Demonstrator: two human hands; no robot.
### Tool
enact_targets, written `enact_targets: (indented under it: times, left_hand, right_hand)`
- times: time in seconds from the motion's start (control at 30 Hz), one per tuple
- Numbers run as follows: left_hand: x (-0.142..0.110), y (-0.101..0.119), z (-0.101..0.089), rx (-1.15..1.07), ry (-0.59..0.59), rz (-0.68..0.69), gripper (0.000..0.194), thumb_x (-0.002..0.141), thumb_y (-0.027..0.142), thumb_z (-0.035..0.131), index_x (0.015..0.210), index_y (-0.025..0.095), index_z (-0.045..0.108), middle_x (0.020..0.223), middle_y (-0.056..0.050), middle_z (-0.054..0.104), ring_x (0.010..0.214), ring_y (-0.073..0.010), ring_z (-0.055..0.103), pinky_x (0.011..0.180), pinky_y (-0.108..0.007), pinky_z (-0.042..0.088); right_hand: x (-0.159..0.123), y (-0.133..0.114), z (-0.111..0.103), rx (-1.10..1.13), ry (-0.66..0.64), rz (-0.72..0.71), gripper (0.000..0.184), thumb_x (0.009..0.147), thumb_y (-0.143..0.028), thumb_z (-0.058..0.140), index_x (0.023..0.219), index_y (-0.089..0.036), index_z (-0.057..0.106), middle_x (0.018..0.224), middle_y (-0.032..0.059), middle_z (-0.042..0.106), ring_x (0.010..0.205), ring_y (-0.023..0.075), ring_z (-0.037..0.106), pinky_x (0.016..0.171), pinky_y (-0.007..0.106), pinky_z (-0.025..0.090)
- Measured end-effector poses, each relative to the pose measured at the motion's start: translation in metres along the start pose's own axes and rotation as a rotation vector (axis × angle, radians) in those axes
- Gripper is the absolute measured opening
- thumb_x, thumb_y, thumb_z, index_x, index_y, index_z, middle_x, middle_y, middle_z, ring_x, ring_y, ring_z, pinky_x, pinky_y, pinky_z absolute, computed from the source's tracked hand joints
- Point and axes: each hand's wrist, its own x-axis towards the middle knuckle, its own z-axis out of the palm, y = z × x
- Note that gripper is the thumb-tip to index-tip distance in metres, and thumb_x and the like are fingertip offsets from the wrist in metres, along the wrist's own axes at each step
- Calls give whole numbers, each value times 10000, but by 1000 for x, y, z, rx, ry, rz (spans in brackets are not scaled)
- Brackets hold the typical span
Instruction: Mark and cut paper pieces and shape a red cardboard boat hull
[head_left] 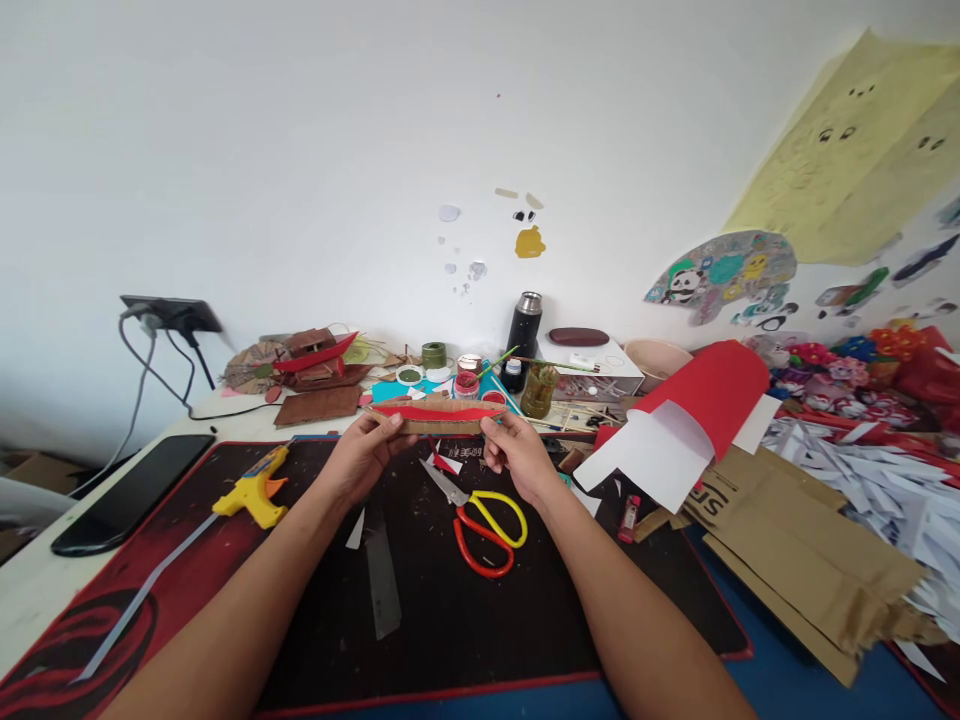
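Note:
A long strip of brown cardboard [442,427] with a red curved paper piece [435,411] along its face is held level above the mat. At its left end my left hand [367,455] is closed on it, thumb in front. The other end is pinched by my right hand [521,455]. Just below the strip, between my forearms, lie scissors [480,520] with one red and one yellow handle, their blades pointing up and left. A few red and white paper scraps [448,461] are by the scissor tips. A clear ruler-like strip [384,575] lies left of the scissors.
A yellow glue gun [255,490] and a dark phone [135,495] are on the left. Paint jars [466,384], a black flask [525,325] and a red model boat [315,353] line the back. Rolled red paper [709,400] and folded cardboard [817,570] lie right.

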Motion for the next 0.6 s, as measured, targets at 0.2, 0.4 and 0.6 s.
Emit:
enact_targets:
  times: [0.2,0.4,0.6]
  left_hand:
    - [-2,11,-2,35,-40,-12,530,599,359,1081,985,147,787,1122,-118,827,962,-255,798,760,-323,705]
    - [-4,21,-8,164,-126,-38,550,647,381,1053,1084,180,786,1165,-121,814,970,-260,796,781,-320,691]
    - [2,42,-30,498,-131,28,777,658,539,1010,1305,204,741,1124,-97,797,806,-196,738,711,-286,618]
  right_hand:
    - [-2,-2,1,-12,-16,20,624,709,-711,916,975,-227,626,607,-83,604,439,101,544,374,193,323]
    - [-2,-1,-2,-44,-17,39,655,734,-699,904,1094,-204,671,569,-93,578,441,111,551,389,197,328]
    - [-3,1,-2,-112,-53,53,743,774,-641,892,1302,-184,638,559,-86,616,457,139,589,401,208,346]
